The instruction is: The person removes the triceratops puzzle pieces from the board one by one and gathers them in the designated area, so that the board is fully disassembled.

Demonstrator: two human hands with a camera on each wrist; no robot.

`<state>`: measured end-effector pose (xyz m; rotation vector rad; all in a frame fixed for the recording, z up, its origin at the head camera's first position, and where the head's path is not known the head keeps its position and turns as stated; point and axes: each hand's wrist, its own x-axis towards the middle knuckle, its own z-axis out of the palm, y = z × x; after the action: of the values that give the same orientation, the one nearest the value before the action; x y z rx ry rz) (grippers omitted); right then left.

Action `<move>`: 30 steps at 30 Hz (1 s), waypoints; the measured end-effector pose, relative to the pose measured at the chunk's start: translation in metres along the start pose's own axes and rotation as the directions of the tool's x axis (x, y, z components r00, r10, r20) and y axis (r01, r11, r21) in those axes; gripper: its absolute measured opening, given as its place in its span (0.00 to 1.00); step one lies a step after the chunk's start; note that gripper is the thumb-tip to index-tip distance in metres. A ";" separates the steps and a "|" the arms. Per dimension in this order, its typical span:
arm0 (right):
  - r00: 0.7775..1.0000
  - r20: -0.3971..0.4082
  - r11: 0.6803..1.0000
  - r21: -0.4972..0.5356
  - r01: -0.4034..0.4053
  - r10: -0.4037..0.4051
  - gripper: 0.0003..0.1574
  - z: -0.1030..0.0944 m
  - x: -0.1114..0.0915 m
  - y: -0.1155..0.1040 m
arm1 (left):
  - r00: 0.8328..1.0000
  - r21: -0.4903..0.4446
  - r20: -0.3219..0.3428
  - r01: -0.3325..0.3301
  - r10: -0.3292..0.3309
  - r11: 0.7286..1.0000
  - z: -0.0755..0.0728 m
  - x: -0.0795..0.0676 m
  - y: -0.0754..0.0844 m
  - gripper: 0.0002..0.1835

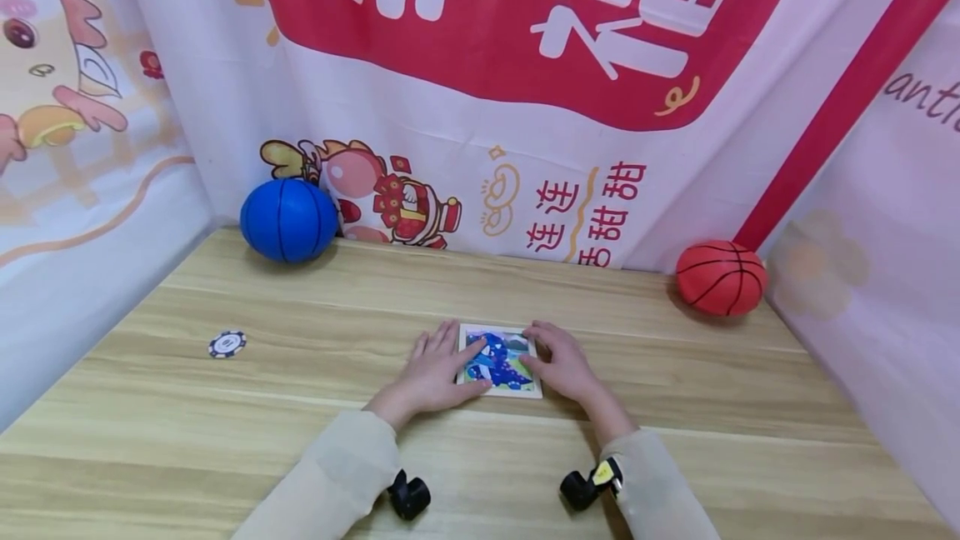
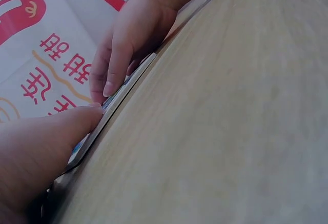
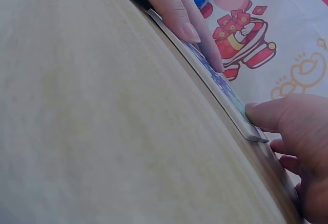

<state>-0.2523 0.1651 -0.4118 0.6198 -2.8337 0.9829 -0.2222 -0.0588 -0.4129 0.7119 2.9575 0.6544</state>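
Observation:
A small picture board (image 1: pixel 512 341) with a pale frame and a blue cartoon picture lies flat on the table. My left hand (image 1: pixel 437 373) rests at its left side, fingers spread, with forefinger and thumb reaching over the picture. On the opposite side, my right hand (image 1: pixel 564 363) touches the upper right corner with a finger, and its thumb lies on the picture. In the right wrist view, the right thumb (image 3: pixel 269 114) rests on the face of the board (image 3: pixel 225 88), while other fingers bend beside its edge. The left wrist view shows the left thumb (image 2: pixel 77 121) at the board's near edge.
A poker chip (image 1: pixel 227 344) lies on the wooden table (image 1: pixel 337 298) to the left. At the back left sits a blue ball (image 1: pixel 289 221), and a red ball (image 1: pixel 722 278) at the back right. Printed cloth (image 1: pixel 465 123) hangs behind and along both sides.

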 end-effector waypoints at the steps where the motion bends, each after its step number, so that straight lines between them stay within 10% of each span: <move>1: 1.000 -0.001 1.000 -0.006 -0.002 0.002 0.22 0.000 0.000 0.001 | 1.000 0.007 0.002 -0.002 0.002 1.000 0.000 0.000 0.001 0.37; 30: 0.996 0.012 0.996 -0.018 -0.090 0.090 0.15 -0.005 0.004 -0.008 | 1.000 0.009 0.014 0.005 -0.005 1.000 0.001 0.005 0.005 0.37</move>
<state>-0.2531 0.1605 -0.4023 0.5021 -2.9008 0.9695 -0.2245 -0.0523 -0.4111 0.7061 2.9505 0.6331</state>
